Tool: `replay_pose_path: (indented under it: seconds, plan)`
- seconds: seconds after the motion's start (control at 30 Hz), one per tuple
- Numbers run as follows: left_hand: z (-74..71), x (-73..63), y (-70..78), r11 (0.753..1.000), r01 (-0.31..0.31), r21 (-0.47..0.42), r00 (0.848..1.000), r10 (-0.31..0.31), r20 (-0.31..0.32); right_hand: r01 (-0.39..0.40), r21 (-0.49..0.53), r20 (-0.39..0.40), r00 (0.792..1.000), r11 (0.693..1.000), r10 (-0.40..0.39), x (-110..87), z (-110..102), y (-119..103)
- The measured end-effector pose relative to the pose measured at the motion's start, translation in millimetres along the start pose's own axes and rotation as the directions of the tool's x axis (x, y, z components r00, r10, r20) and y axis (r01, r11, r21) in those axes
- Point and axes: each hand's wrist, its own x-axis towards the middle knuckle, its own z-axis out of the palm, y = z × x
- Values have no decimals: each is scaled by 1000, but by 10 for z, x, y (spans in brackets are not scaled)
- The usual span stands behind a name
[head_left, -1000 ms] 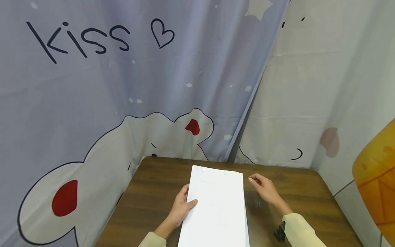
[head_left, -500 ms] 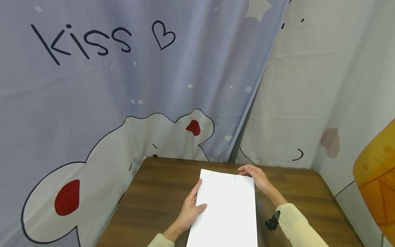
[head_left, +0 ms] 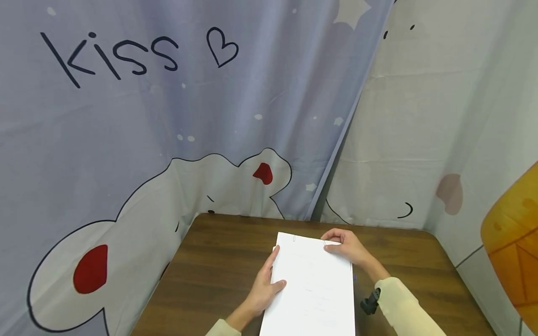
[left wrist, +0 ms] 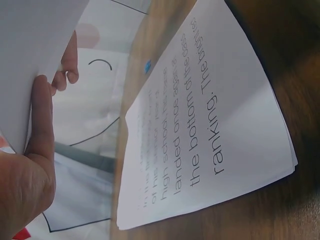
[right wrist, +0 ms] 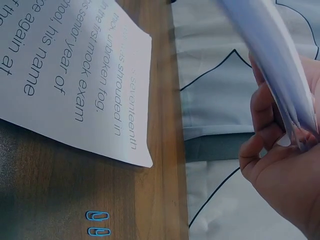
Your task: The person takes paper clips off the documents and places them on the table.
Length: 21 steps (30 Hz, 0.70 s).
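A thin stack of white paper point(head_left: 313, 289) is held up in the head view, its upper face faintly marked. Two paper clips show along its top edge: a left clip point(head_left: 294, 238) and a right clip point(head_left: 324, 243) beside the right thumb. My left hand point(head_left: 262, 289) grips the left edge, thumb on top and fingers behind. The top right corner is pinched by my right hand point(head_left: 346, 247); in the right wrist view its fingers curl around the sheets' edges point(right wrist: 285, 75). Beneath lies another stack of printed sheets point(left wrist: 220, 115) on the table.
Two blue paper clips lie side by side on the wooden table point(head_left: 218, 261), an upper clip point(right wrist: 97, 216) and a lower clip point(right wrist: 99, 231), right of the printed sheets. A patterned curtain point(head_left: 235, 116) hangs behind the table. A black device point(head_left: 370, 302) sits at the right wrist.
The held stack and left hand have shifted right. My right hand, first apart from the paper, has come left to the top edge and now pinches the corner.
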Motion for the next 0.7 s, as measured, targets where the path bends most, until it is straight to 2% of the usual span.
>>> replay_pose_path:
  seconds: [0.23,0.7]
  plan:
    - [24,-11,-53,1000,15,-24,1000,-14,21,-6,-7,-38,999,1000,6,5,14,18]
    - [104,-16,-118,1000,3,-15,1000,-3,-22,6,21,-100,995,1000,-4,22,57,57]
